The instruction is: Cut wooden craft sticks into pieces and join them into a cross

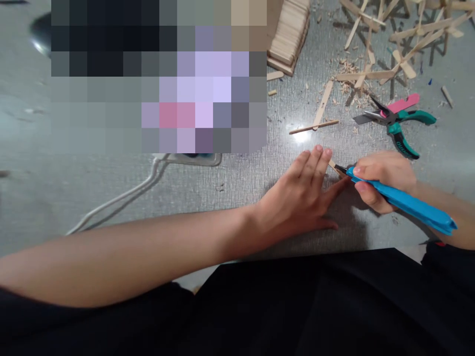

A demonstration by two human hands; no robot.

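Observation:
My left hand (304, 190) lies flat on the table with its fingers stretched out, over a wooden craft stick. Only a short end of that craft stick (332, 163) shows past the fingertips; the rest is hidden under the hand. My right hand (386, 178) is closed around a blue utility knife (411, 200). The knife's dark tip meets the stick beside the left index finger, and its handle slants down to the right. Just beyond the hands, two craft sticks (322, 106) touch at an angle.
Pliers (395, 118) with green handles lie beside a pink-handled cutter (408, 102). Wooden stick frames (403, 62) and shavings (347, 74) spread across the far right. A stack of craft sticks (289, 29) stands behind. A white cable (122, 192) runs along the left; the upper left is pixelated.

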